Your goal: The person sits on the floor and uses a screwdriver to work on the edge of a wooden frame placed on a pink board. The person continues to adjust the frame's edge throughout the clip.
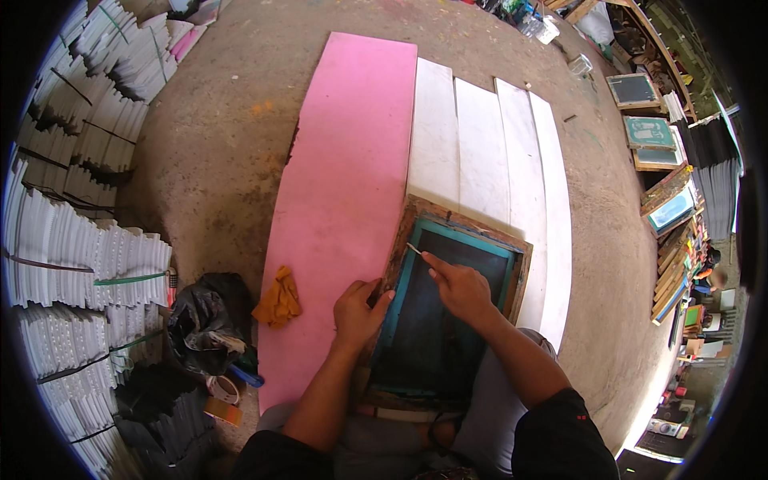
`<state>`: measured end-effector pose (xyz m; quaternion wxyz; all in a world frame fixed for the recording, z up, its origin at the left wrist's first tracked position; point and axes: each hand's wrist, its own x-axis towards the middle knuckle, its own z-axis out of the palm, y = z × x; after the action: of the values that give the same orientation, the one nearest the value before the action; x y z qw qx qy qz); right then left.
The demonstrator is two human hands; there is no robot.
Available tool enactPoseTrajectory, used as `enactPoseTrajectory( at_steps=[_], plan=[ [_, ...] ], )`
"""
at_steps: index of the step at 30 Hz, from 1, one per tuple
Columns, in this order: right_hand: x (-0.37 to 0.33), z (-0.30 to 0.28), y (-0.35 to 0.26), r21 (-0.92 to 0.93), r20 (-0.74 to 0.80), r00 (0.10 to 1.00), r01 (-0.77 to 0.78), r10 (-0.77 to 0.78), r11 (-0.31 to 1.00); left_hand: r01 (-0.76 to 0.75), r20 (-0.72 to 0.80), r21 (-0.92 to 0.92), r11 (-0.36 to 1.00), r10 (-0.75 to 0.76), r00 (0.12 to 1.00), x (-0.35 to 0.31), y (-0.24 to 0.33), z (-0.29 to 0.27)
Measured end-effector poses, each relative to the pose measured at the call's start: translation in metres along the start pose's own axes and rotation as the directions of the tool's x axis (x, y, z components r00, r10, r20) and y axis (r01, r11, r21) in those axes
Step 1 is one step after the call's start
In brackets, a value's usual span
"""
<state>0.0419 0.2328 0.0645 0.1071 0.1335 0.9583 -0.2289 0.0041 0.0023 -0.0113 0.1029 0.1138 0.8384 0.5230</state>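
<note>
A wooden screen-printing frame [524, 276] with dark mesh and a teal border leans toward me, its lower end near my lap. My left hand [359, 314] grips its left side, thumb in front and fingers partly hidden. Pinched in my right hand [460, 290] is a thin pale stick [414, 249]; its end is at the teal border near the frame's upper left corner. What tips the stick is too small to tell. Under the frame's upper part lie a long pink sheet [344, 136] and several overlapping white sheets [480, 136].
A crumpled orange-brown cloth [278, 298] lies on the pink sheet's left edge. Left of it sit a black plastic bag [210, 320] and a tape roll [223, 390]. Bundled white stacks [88, 260] line the far left. More frames [652, 133] stand along the right.
</note>
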Motion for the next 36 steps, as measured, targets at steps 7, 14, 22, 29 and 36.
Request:
enactPoseTrajectory(
  at_steps=[7,14,22,29,36],
  plan=[
    [-0.001,-0.01,-0.027,-0.301,0.018,1.0,-0.005,0.011,0.954,0.013,-0.002,0.004,1.0,-0.013,1.0,0.0,0.006,-0.002],
    [0.001,-0.009,-0.054,-0.489,0.102,0.992,-0.02,0.08,0.872,-0.07,-0.046,0.019,0.997,0.07,0.996,-0.004,0.001,0.005],
    [0.001,0.003,-0.024,-0.194,0.108,0.993,-0.027,0.049,0.981,-0.116,-0.044,0.088,0.989,0.12,0.992,-0.003,0.003,0.003],
    [-0.004,0.023,0.001,-0.354,0.001,0.997,0.07,-0.075,0.933,-0.101,-0.056,0.037,0.994,0.103,0.993,-0.003,-0.004,0.004],
    [0.009,0.057,0.035,0.181,-0.186,0.965,0.221,-0.187,0.958,-0.091,-0.051,0.01,0.996,0.091,0.995,-0.002,-0.005,0.007]
  ],
)
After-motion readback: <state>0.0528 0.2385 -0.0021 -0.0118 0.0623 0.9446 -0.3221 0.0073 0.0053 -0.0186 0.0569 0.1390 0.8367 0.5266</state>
